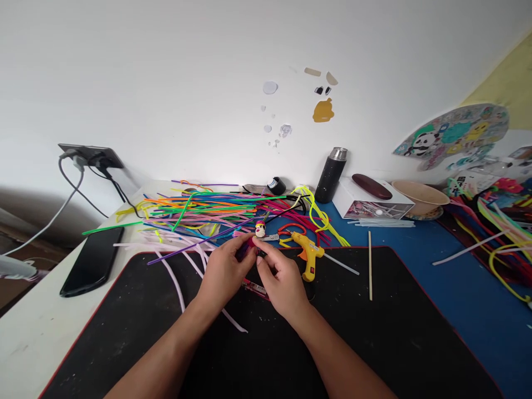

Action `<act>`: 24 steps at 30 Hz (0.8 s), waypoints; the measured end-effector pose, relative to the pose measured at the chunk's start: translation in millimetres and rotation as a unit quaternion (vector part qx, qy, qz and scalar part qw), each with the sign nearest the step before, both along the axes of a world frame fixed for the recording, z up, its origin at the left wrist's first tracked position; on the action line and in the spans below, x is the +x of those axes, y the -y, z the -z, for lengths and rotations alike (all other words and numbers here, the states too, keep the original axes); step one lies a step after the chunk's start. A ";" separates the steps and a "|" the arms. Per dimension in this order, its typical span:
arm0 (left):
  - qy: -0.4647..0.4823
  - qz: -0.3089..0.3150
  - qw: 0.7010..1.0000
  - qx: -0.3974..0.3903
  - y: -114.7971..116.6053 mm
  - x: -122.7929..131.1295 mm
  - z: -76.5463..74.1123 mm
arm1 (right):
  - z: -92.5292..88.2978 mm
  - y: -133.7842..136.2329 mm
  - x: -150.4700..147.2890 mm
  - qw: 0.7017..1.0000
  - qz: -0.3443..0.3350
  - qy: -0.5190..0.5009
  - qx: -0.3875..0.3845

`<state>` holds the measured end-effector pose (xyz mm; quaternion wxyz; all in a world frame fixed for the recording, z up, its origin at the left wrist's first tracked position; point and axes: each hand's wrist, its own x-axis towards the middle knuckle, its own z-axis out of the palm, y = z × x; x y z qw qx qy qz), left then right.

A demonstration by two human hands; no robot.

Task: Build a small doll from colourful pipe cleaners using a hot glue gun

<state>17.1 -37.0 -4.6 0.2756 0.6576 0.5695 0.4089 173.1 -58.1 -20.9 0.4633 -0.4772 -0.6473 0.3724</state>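
Over the front half of the black mat (349,343), my left hand (226,269) is closed on a small magenta-purple piece (250,243), mostly covered by the fingers. My right hand (285,280) meets it from the other side, index fingertip against the piece and fingers bent in; its exact kind is hidden. Just beyond the fingertips stands a small white-faced figure (260,229) with a red and yellow top. A yellow hot glue gun (310,256) with a clear glue stick (343,264) lies right of my right hand. Partly under the hands is a red packaged item (255,287).
Many colored pipe cleaners (199,210) are heaped behind the mat. Red-handled pliers (291,228) lie near the glue gun. A wooden stick (370,266), black thermos (331,176), white box (376,205), bowl (419,194) and black phone (93,260) surround the work area.
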 end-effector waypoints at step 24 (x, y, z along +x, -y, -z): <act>0.056 -0.019 0.998 -0.023 -6.8 -1.7 5.1 | 6.1 1.4 -5.5 0.998 -0.002 0.069 0.014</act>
